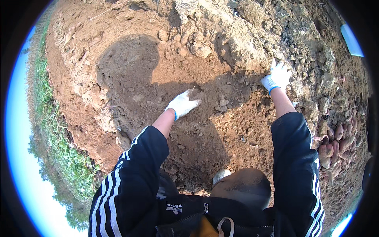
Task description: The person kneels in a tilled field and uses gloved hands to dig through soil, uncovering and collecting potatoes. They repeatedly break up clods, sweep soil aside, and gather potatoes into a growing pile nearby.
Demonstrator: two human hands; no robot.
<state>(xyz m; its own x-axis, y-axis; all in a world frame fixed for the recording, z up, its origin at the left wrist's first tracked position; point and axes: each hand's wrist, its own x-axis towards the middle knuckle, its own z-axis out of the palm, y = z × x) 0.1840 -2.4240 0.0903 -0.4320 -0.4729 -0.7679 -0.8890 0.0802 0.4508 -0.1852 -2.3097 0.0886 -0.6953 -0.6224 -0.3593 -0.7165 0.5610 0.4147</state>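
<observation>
My left hand (183,103), in a white knit glove with a blue cuff edge, touches the shaded loose soil (154,115) before me. Its fingertips are soil-coloured or partly in the dirt, so whether they hold anything is hidden. Further right and forward, my right hand (277,76) wears a matching glove. It rests with fingers apart on the edge of a clumpy soil ridge (245,53), with nothing seen in its grasp.
A pile of reddish sweet potatoes (336,148) lies on the ground at the right. Soil clods (201,49) sit ahead. Green leafy plants (68,160) line the left side. My bent knee (242,186) is below.
</observation>
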